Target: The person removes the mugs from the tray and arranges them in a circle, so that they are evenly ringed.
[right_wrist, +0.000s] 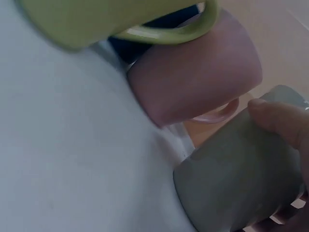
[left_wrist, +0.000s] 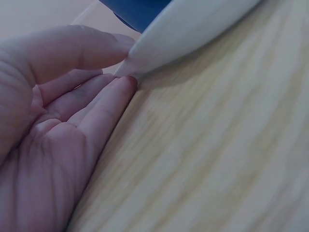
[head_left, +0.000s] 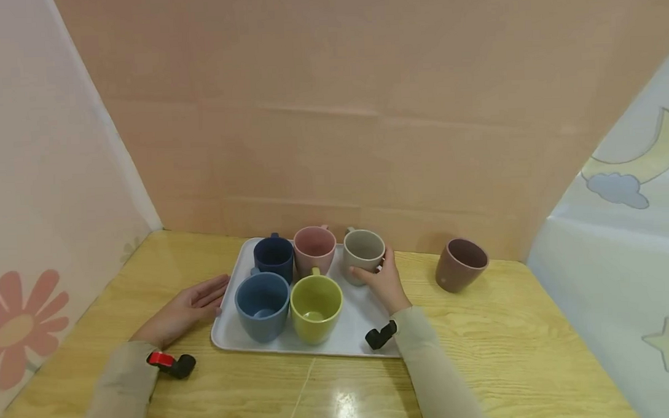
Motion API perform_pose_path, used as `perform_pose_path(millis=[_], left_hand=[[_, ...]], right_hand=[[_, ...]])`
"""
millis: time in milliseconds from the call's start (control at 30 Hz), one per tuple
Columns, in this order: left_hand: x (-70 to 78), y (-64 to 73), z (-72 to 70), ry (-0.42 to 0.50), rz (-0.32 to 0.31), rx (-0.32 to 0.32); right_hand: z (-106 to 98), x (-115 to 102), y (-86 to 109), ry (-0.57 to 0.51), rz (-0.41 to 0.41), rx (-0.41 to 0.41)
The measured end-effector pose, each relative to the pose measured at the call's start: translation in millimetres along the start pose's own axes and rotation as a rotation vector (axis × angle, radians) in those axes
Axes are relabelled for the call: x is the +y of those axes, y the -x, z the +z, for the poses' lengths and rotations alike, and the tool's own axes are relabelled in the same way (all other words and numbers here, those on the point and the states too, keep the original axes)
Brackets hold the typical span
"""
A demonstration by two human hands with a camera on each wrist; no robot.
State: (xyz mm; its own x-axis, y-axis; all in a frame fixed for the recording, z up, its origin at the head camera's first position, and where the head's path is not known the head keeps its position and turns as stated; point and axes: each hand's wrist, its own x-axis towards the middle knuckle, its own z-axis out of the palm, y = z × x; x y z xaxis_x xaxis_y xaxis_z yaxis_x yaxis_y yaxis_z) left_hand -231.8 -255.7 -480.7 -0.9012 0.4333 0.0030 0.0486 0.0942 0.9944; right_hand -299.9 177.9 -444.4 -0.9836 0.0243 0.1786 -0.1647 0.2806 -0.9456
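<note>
My right hand grips a grey mug by its side, thumb toward the front, at the tray's back right. Its handle points backward. Whether its base fully rests on the tray I cannot tell. In the right wrist view, the grey mug is beside a pink mug. At the white tray's left edge, my left hand has its fingers extended, the tips touching the rim. The left wrist view shows thumb and fingertips against the tray edge.
Also on the tray stand a navy mug, a pink mug, a blue mug and a yellow-green mug. A mauve cup is tilted on the wooden table to the right. An orange-brown wall rises behind.
</note>
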Motion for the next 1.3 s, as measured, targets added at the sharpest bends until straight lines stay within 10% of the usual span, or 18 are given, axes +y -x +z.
perform_pose_path(millis=[533,1300], left_hand=[[1.6,-3.8,1.7,0.005,-0.037,-0.007],[1.2,-2.1,0.5,0.006,-0.047,0.019]], right_hand=[[-2,5,4.6,-0.103,0.039,0.099],[-14,-11,12.5,0.079,0.056,0.067]])
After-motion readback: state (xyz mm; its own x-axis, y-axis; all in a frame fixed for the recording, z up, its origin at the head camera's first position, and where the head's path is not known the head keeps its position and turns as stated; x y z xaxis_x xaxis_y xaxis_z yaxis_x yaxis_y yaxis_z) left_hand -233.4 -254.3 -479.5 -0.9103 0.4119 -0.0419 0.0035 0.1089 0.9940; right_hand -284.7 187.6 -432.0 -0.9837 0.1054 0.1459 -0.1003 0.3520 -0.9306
